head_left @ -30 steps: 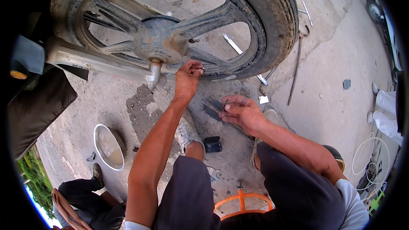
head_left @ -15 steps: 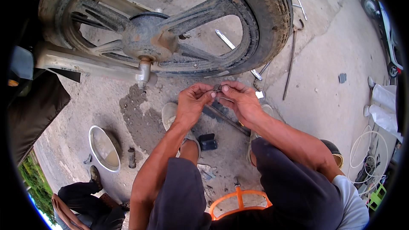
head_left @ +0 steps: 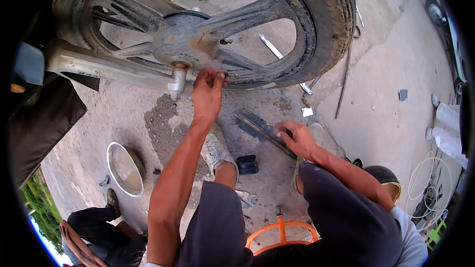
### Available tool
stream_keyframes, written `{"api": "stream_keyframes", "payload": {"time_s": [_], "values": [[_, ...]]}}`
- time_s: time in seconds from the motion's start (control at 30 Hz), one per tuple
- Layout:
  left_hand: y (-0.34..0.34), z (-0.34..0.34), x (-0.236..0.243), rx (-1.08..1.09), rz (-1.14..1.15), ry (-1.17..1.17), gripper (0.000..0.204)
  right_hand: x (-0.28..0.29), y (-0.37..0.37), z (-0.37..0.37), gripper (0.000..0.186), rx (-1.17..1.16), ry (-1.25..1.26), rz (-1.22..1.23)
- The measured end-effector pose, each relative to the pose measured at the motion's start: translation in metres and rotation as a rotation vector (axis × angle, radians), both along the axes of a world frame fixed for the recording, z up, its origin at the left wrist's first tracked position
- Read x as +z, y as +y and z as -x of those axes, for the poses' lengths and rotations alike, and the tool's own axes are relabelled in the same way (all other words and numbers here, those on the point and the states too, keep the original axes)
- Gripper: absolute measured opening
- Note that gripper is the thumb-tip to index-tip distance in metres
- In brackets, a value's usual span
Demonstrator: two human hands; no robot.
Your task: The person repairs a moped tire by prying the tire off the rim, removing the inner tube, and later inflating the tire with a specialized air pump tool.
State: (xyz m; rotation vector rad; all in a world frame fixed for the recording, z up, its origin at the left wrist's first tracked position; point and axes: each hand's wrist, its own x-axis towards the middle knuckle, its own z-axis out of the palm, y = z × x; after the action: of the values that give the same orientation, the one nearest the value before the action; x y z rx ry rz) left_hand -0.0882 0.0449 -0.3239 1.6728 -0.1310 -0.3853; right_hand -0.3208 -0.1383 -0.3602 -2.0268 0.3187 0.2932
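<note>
At the far left a metal bowl (head_left: 123,169) sits on the concrete, with a dark oily patch just beyond it. Above, the swingarm (head_left: 106,69) runs to the axle end (head_left: 178,80) of the motorcycle wheel (head_left: 208,34), which fills the upper part of the view. The left hand (head_left: 208,91) reaches straight up at the end of an extended arm, its fingers pinched narrow around something small and dark at the fingertips, right beside the hub; what that piece is cannot be made out. To seat a small part there well, it probably pays to keep the wrist steady, line the piece up square with the axle and turn it by fingertip feel before using any tool. Further right, the right hand (head_left: 296,137) hangs low with the elbow bent, fingers curled down onto a long flat tool (head_left: 262,131) lying on the ground, touching it rather than lifting it.
</note>
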Motion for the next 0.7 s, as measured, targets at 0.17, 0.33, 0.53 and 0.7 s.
{"api": "stream_keyframes", "payload": {"time_s": [0.17, 0.33, 0.53, 0.7], "values": [[-0.001, -0.009, -0.013, -0.047, -0.061, 0.021, 0.008, -0.021, 0.001, 0.035, 0.011, 0.139, -0.28, 0.205], [-0.008, -0.01, -0.015, -0.019, -0.005, 0.037, 0.009, -0.021, 0.0, 0.033, 0.011, 0.131, -0.257, 0.206], [-0.01, -0.011, -0.02, -0.043, -0.024, 0.004, 0.007, -0.018, 0.0, 0.033, 0.011, 0.121, -0.266, 0.206], [-0.008, -0.014, -0.019, -0.08, -0.006, -0.007, 0.008, -0.021, 0.001, 0.033, 0.012, 0.117, -0.264, 0.208]]}}
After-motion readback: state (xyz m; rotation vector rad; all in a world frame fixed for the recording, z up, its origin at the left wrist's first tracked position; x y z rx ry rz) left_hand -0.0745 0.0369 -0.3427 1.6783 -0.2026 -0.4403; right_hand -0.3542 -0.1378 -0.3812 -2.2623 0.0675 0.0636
